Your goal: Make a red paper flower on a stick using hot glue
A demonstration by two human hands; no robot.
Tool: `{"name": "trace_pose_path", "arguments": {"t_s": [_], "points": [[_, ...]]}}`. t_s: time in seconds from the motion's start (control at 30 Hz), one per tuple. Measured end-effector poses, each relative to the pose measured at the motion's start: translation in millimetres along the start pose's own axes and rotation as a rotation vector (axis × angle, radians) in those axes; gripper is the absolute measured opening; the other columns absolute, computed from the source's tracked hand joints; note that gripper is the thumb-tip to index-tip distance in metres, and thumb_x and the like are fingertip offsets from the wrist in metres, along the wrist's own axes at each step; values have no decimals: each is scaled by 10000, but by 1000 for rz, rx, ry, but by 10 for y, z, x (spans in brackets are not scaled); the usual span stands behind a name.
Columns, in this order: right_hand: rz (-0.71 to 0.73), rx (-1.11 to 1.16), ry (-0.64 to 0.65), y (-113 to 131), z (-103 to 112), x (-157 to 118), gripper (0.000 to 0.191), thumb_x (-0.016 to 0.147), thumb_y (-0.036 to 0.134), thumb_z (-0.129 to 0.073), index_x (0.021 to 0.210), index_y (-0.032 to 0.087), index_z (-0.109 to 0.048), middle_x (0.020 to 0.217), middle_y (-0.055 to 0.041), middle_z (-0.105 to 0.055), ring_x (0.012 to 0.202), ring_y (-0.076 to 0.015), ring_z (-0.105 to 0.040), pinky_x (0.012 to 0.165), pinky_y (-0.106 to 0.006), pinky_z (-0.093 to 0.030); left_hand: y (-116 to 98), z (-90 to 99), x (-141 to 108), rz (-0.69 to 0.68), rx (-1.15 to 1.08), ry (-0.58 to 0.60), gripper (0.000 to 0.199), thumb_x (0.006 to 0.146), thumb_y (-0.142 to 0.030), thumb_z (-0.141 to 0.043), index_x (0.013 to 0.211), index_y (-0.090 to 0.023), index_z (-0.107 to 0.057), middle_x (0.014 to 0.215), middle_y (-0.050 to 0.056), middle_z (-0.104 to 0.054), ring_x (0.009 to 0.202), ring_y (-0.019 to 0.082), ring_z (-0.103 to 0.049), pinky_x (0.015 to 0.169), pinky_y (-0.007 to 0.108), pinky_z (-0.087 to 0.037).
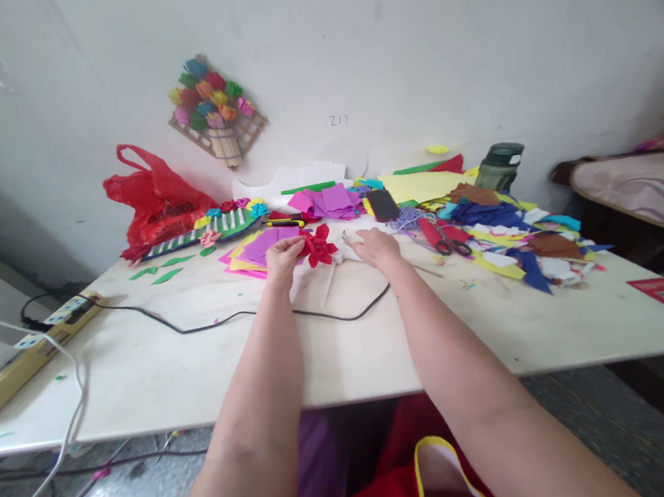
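Note:
My left hand (283,260) pinches the edge of a red paper flower (319,246) with pointed petals, held over the middle of the table. Just to its right, my right hand (377,248) has its fingers closed around what looks like a white hot glue gun (341,254), mostly covered by the hand. A thin white stick (328,282) reaches down from beside the glue gun. Stacked purple, yellow and pink sheets (252,253) lie beside my left hand. Red-handled scissors (443,241) rest to the right of my right hand.
A black cord (183,330) runs across the table from a power strip (50,333). A red plastic bag (154,192) and a flower-trimmed green piece (226,223) stand back left. A phone (383,205), coloured scraps (521,240) and a dark bottle (500,167) lie right.

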State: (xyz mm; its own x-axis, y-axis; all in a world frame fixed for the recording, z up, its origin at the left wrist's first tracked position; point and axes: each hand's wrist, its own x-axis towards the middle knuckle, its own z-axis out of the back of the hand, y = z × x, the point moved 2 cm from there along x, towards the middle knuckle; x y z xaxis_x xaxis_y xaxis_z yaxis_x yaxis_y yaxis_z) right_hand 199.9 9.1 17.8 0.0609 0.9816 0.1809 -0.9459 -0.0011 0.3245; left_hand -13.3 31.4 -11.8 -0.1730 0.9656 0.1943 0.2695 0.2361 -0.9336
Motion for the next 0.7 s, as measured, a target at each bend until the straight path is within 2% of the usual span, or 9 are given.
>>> {"name": "trace_pose_path", "arguments": {"t_s": [0.13,0.3,0.5,0.6,0.7], "points": [[11,-101,93,158,-124,-58,543,824,352,-588,1346,203,-607,1311,-200,-625,1189,-346,-600,941,-436,-471,11,8,12,-16,10,-8,360,496,-318,-859,769,-123,-728,691,78,-729,687,231,-717,700,344,-566],[31,-132,50,160,-240,-54,509,800,253,-612,1300,159,-631,1247,-230,-651,1199,-332,-598,958,-432,-467,34,20,36,-16,67,-23,371,494,-312,-875,780,-120,-737,671,69,-720,673,225,-710,730,354,-569],[-49,-82,-35,1,-83,-59,360,800,222,-587,1132,169,-715,1120,-195,-722,1101,-317,-666,888,-403,-505,53,36,66,-31,63,-48,380,471,-310,-879,766,-121,-731,683,63,-727,677,211,-703,724,338,-572],[-110,17,-105,-85,9,-42,306,814,264,-572,1068,220,-736,1076,-159,-741,1032,-309,-689,837,-396,-519,67,43,76,-46,68,-41,372,495,-321,-875,780,-130,-732,694,62,-732,716,229,-716,723,339,-574],[-99,190,-187,-128,58,11,310,800,338,-602,1064,246,-737,1081,-117,-743,1040,-301,-681,846,-393,-521,77,43,80,-62,57,-32,351,516,-317,-867,787,-138,-734,701,62,-735,725,231,-720,729,339,-575]]}}
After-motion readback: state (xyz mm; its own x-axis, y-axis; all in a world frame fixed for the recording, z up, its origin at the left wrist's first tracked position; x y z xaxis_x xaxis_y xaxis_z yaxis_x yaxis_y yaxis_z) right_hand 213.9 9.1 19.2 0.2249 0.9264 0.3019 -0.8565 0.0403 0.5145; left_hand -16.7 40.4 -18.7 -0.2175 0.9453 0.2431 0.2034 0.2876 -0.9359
